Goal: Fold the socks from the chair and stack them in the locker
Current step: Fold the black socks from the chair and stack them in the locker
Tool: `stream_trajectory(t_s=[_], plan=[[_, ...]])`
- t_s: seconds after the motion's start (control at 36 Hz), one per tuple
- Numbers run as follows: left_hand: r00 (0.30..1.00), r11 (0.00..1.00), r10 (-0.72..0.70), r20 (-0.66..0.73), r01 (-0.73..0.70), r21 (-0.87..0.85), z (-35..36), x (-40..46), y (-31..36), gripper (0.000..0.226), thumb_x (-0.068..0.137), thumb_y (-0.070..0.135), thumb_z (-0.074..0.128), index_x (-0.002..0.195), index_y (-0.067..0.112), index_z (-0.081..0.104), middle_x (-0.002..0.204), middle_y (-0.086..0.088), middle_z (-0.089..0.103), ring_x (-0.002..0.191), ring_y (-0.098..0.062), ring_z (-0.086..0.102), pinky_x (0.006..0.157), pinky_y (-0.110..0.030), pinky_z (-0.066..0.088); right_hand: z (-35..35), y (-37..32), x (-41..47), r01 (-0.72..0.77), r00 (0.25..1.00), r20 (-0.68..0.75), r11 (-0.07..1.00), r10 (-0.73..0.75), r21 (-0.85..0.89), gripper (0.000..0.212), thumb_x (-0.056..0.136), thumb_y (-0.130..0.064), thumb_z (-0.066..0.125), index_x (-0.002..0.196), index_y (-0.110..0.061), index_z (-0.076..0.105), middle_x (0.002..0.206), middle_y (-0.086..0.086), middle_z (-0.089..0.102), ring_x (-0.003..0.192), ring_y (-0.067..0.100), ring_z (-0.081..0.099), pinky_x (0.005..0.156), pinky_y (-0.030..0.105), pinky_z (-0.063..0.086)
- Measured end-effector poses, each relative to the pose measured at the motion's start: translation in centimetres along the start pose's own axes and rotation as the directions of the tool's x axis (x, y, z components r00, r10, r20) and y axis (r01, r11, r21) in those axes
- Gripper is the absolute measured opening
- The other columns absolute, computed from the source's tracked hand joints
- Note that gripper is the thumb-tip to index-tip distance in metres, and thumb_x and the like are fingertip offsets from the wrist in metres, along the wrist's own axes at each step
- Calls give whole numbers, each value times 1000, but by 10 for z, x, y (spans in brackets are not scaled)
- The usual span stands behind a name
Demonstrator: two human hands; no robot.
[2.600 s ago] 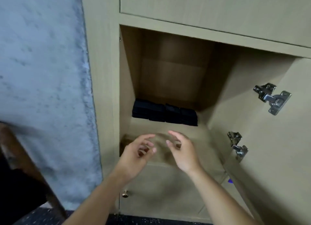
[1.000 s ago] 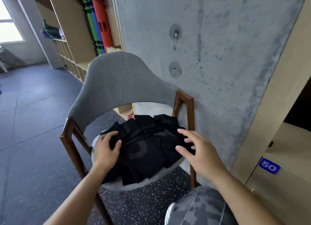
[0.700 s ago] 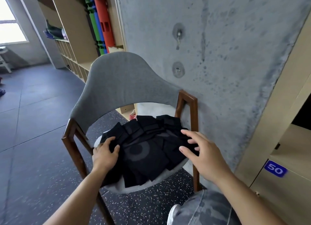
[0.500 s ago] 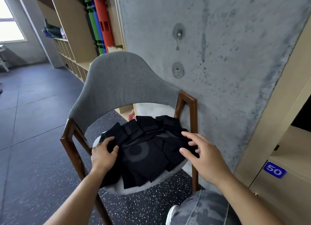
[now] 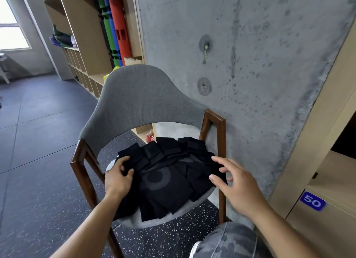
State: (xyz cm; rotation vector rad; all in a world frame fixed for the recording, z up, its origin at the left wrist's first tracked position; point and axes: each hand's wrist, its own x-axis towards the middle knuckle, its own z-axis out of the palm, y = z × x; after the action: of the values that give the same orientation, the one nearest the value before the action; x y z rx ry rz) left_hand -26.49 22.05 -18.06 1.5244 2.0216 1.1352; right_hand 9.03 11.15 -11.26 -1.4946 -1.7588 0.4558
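We see our left hand (image 5: 118, 177) curl its fingers around the left edge of the black socks (image 5: 165, 174) heaped on the grey chair (image 5: 142, 99) seat. Our right hand (image 5: 236, 184) hovers spread and relaxed over the pile's right side. The locker (image 5: 325, 171) stands at far right.

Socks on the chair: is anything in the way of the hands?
No. The black socks lie uncovered on the chair seat. The left hand already grips one at the pile's left edge; the right hand hovers open over the right edge.
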Motion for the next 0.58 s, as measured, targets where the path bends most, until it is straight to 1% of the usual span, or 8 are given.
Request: stream_trajectory(t_s=[0.06,0.14,0.25,0.33,0.39,0.5,0.56,0.58], plan=[[1000,999,4,0,-4,-52,-1,-3,4,44,96,15,68,133,37,59,102,-3,60,91,-26,62,89,-41,53,0,2,1,-3,1000,2,1000,3,5,45,97,-40,66,138,-51,50,122,-35,51,113,-12,50,88,11,46],[1000,989,28,0,-28,-148,-2,-6,7,45,96,6,67,127,38,63,93,-2,59,92,-27,65,87,-39,54,0,4,2,-6,1000,10,1000,6,12,46,96,-41,66,139,-48,51,126,-34,52,115,-10,53,91,15,48],[992,961,125,-6,-123,-247,-7,-9,12,49,95,-4,64,113,41,67,91,-6,55,82,-20,62,74,-14,50,0,3,1,0,1000,27,1000,0,14,47,96,-41,66,140,-49,50,127,-33,52,113,-9,54,90,16,49],[987,942,162,9,-152,-300,-11,-15,23,49,95,-4,64,106,43,71,90,2,59,82,-15,65,79,-24,52,0,1,0,2,999,33,1000,-3,17,46,96,-42,65,139,-48,51,127,-33,52,113,-8,54,89,16,50],[984,929,176,41,-152,-338,-13,-21,34,47,95,-3,65,108,42,73,92,4,64,83,-15,67,83,-30,54,-2,1,-1,1,999,36,1000,-2,26,45,96,-41,66,139,-47,53,128,-33,52,113,-7,55,88,15,49],[967,889,245,68,-196,-414,-16,-39,65,45,95,-4,65,111,37,72,89,6,72,78,-9,68,78,-16,54,-6,-1,-3,-7,998,58,999,4,53,42,96,-41,66,137,-44,56,129,-34,52,112,-7,56,91,18,52],[959,880,273,73,-218,-423,-15,-49,81,42,96,-1,66,114,37,72,85,-3,74,81,-15,71,82,-11,51,-10,-3,-5,-18,998,68,997,12,80,41,96,-40,67,136,-44,58,130,-33,53,112,-6,57,92,19,52],[952,867,292,90,-224,-445,-13,-53,88,41,97,0,65,114,37,72,85,-11,74,81,-21,71,85,-15,52,-12,-3,-6,-23,997,70,995,17,95,40,96,-39,67,135,-44,58,129,-33,54,112,-6,57,92,19,52]])
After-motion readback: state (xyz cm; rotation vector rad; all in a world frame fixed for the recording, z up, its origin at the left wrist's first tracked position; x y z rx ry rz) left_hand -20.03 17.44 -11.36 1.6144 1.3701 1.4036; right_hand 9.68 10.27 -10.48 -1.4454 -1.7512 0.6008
